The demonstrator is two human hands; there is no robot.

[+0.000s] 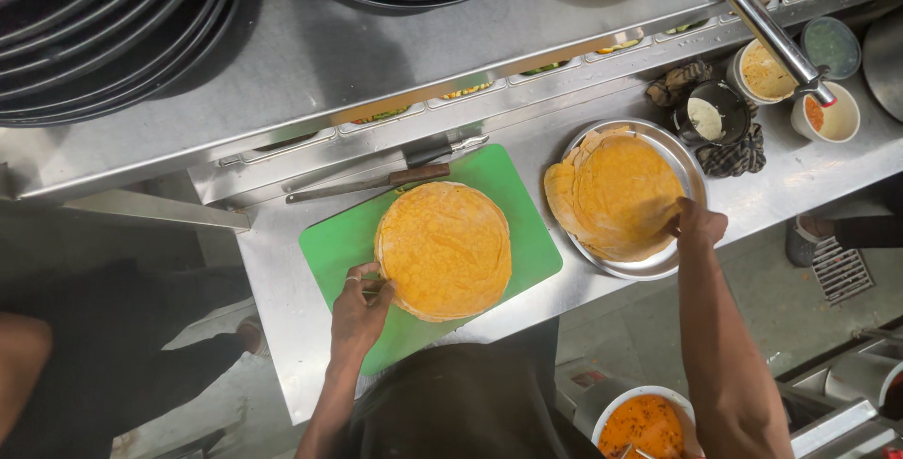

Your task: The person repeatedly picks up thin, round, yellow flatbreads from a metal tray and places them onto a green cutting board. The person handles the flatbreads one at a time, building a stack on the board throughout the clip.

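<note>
L hand (360, 306) pinched edge of flatbread stack (444, 249) on green board (331, 243); R hand (698, 225) gripped top flatbread (621, 194) on steel plate (683, 156); knife (369, 182) lay beyond stack.

You're working in a commercial kitchen, and it shows everywhere: a stainless steel counter (800, 177) under you, a steel shelf (320, 55) above stacked with black plates (85, 26), a rail of small inset pans (470, 90) holding toppings. Sauce tubs (828, 116) crowd the right end, a green cutting board (339, 243) carries a stack of orange flatbreads (444, 250), more on a metal tray (682, 163).
</note>
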